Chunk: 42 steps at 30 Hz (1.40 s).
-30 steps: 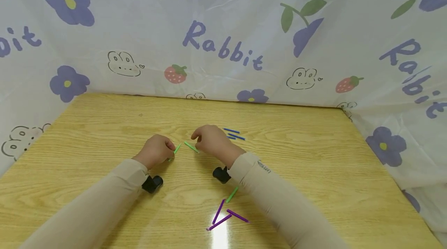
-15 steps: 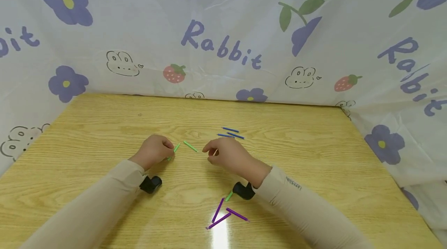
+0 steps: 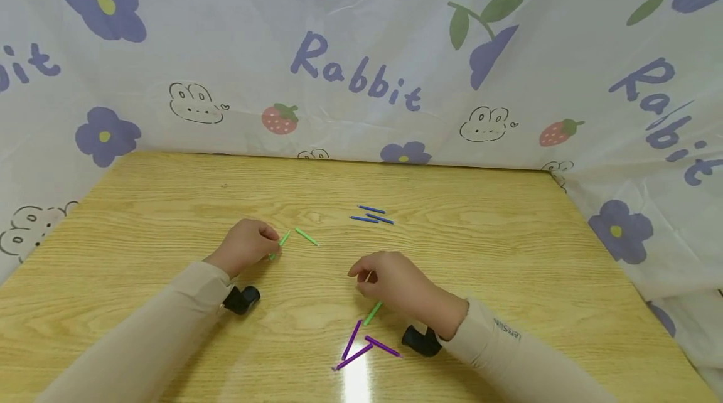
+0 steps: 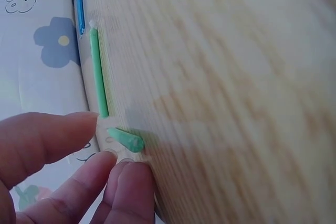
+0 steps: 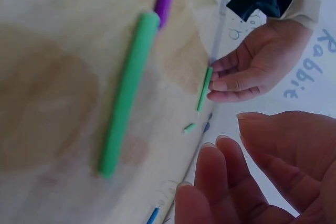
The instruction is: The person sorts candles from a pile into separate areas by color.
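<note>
My left hand (image 3: 243, 247) is low over the wooden table, its fingertips right at a thin green stick (image 3: 284, 239). Thumb and fingers stand apart in the left wrist view, with that green stick (image 4: 127, 140) just beyond them. A second green stick (image 3: 307, 237), pale at one tip, lies slightly to the right and slants the other way. Between the hands there is a gap; my right hand (image 3: 398, 280) holds nothing, its fingers loosely bent above the table. Just below it lies a third green stick (image 3: 373, 314), partly hidden by the hand in the head view.
Three purple sticks (image 3: 383, 346) lie near the front, two of them meeting the others' ends loosely. Farther back are three blue sticks (image 3: 371, 220). A printed cloth (image 3: 350, 127) hangs behind the wooden table (image 3: 480, 233). Each wrist wears a black camera (image 3: 420, 340).
My right hand has drawn back from the second green stick, moving right and toward me to above the third green stick. The left hand stays at its stick.
</note>
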Available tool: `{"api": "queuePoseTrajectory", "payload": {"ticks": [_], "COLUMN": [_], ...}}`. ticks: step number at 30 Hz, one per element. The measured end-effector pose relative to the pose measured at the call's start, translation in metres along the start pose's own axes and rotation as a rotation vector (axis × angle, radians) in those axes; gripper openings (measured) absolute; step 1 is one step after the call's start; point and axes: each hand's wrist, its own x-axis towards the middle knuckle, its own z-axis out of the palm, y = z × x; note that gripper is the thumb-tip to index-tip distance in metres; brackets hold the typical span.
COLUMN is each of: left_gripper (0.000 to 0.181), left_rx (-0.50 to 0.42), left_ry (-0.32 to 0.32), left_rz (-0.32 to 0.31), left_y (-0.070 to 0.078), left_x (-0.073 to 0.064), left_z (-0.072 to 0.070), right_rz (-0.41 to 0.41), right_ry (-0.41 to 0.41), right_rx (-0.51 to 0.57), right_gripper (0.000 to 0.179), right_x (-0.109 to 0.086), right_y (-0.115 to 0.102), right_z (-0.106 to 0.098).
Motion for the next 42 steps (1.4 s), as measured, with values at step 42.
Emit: {"api": "queuePoseTrajectory", "payload": {"ticks": [42], "left_gripper": [0.03], "left_rx": [-0.094], "left_ry": [0.117], "left_rz": [0.123], "left_y": [0.037], "left_x": [-0.031], "left_z": [0.022], "right_rz": [0.032], "right_ry": [-0.07], "right_rx": [0.058], "right_gripper": [0.014], "right_x": [-0.057], "right_y": [0.017], "right_z": [0.013]}}
